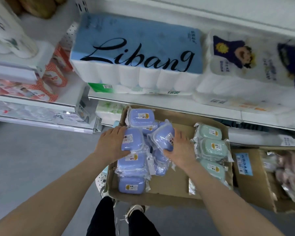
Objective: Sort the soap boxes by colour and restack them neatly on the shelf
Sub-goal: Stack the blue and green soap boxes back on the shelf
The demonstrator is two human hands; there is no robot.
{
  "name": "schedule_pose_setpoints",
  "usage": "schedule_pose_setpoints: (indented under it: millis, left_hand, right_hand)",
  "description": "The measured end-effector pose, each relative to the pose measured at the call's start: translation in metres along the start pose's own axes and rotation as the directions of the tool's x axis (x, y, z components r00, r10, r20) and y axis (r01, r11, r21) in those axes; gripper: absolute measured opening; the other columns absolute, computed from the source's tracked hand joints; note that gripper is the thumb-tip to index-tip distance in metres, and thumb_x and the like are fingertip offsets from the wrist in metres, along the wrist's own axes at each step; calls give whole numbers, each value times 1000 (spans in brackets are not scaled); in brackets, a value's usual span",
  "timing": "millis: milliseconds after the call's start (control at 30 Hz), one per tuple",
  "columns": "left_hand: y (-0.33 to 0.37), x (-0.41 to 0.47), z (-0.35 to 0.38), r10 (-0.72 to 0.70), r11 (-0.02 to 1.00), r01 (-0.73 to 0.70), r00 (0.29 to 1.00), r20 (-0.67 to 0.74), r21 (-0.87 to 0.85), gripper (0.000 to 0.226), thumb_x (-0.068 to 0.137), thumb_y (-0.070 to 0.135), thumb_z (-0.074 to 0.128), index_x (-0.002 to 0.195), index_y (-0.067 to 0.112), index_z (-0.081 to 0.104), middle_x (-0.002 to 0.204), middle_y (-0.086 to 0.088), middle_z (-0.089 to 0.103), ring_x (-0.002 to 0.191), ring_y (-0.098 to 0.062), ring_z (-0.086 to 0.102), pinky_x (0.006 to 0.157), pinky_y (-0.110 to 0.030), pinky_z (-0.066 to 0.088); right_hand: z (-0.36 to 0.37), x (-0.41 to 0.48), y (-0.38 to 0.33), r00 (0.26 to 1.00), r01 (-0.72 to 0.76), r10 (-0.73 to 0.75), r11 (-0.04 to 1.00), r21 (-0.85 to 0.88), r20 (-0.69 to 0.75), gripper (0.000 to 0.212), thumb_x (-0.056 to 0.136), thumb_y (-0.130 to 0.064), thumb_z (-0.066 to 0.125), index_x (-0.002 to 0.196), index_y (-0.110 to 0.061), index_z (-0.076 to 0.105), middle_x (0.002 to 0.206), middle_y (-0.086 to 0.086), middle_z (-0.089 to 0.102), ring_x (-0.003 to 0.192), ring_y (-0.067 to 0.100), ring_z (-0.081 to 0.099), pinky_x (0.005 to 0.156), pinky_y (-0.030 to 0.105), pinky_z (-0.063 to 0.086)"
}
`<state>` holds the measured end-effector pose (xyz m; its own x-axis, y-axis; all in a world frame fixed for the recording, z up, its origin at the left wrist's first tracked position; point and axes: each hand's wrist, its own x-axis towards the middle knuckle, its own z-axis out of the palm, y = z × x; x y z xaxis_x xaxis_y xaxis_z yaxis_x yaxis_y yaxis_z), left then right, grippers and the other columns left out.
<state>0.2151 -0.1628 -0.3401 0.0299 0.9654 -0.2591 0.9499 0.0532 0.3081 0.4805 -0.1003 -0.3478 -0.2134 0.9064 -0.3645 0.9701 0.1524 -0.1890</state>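
Blue boxes (131, 164) heaped at left of carton (170, 189). Flat box (132, 139) on heap clasped by left grip (113, 143), curled round its edges. Tilted box (163, 137) clasped by right grip (180, 149). Green boxes (211, 145) stacked just beside.

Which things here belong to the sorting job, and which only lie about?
For the job: blue soap boxes, one gripped by the left hand, one by the right hand; green soap boxes; cardboard box.
Lying about: toilet paper packs; carton of pink packs, too blurred to judge.
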Motion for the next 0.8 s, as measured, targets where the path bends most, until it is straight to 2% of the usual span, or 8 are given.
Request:
schedule_pose_setpoints:
  millis: [167, 300, 433, 600, 800]
  left_hand:
    - [6, -12, -63, 3, 1000, -5, 997, -76, -20, 95, 64, 49, 81, 141, 10, 41, 131, -10, 53, 115, -33, 53, 94, -43, 45]
    - [11, -20, -111, -15, 999, 8, 986, -164, -48, 90, 63, 44, 83, 135, 7, 45, 125, -13, 56, 110, -35, 55, 89, -41, 46]
    - [17, -31, -159, -40, 998, 25, 968, -249, -65, 80, 65, 46, 78, 130, 12, 45, 121, -8, 55, 108, -31, 53, 86, -39, 45]
    - [21, -39, -219, -42, 999, 43, 930, -365, -4, 80, 67, 53, 73, 131, 17, 42, 120, -4, 53, 108, -27, 53, 86, -37, 46]
    - [27, -30, -296, -30, 999, 39, 874, -485, 8, 85, 69, 51, 75, 138, 16, 38, 132, -5, 50, 120, -25, 48, 96, -36, 42]
  right_hand:
    - [-73, -10, -17, 989, 115, -108, 991, 66, -104, 95, 77, -44, 70, 151, -11, 20, 136, 11, 48, 121, 30, 48, 94, 41, 44]
    - [-131, -20, -34, 954, 232, -216, 971, 58, -208, 94, 77, -42, 70, 152, -14, 18, 142, 7, 43, 125, 29, 45, 98, 41, 41]
    - [-186, -27, -51, 891, 343, -313, 939, 36, -328, 89, 74, -41, 70, 147, -15, 27, 133, 5, 51, 118, 28, 49, 93, 41, 44]
    - [-251, -27, -73, 795, 443, -404, 896, -23, -453, 88, 70, -41, 75, 144, -17, 33, 132, 2, 51, 117, 26, 49, 92, 36, 41]
    - [-325, -16, -104, 706, 458, -422, 885, -89, -568, 90, 68, -44, 75, 144, -19, 32, 127, 4, 52, 111, 27, 51, 92, 42, 44]
